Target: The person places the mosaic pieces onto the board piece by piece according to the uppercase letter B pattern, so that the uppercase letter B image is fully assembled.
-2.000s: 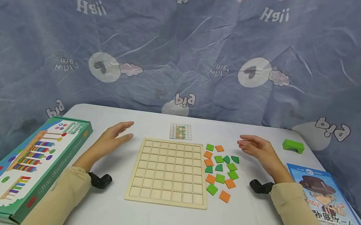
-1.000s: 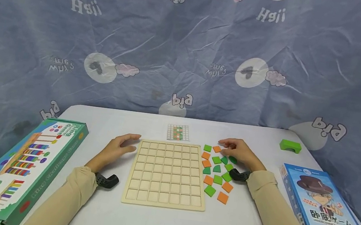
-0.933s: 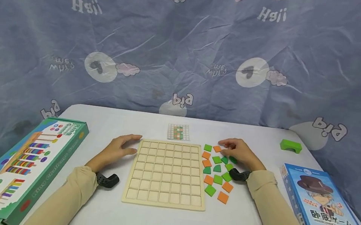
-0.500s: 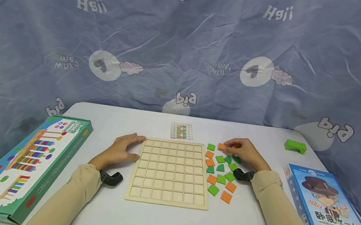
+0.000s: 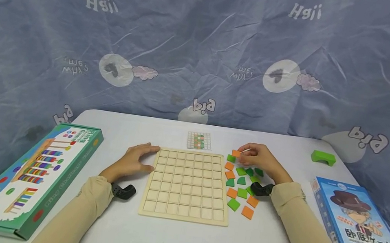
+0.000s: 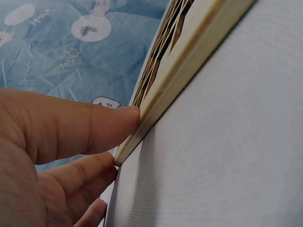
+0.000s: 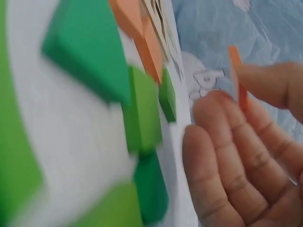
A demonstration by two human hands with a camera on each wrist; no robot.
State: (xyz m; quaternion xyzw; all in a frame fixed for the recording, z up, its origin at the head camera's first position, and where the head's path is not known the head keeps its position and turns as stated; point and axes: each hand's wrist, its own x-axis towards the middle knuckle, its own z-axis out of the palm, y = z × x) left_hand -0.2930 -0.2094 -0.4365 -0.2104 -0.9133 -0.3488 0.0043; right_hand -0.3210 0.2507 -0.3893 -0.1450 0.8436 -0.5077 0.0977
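Observation:
In the head view my right hand [image 5: 262,160] pinches an orange square tile [image 5: 236,153] between thumb and fingers, just past the far end of the loose tiles. The right wrist view shows that orange tile [image 7: 235,71] raised off the table, thumb on one side of it. My left hand [image 5: 131,161] touches the left edge of the wooden grid board [image 5: 188,186]. From the left wrist, the thumb [image 6: 109,125] and the fingertips meet the board's side [image 6: 184,71], fairly straight. Every cell of the grid shows bare wood.
Green square tiles [image 5: 234,204], orange squares [image 5: 247,212] and dark green quarter-round pieces [image 5: 241,180] lie right of the board. A gridded pattern card [image 5: 199,140] lies behind it. A green game box [image 5: 36,174] stands left; a blue box [image 5: 362,225] and green arch block [image 5: 323,157] stand right.
My right hand has come in from the right, taken hold of the orange tile and lifted it. My left hand has moved right to the board's edge.

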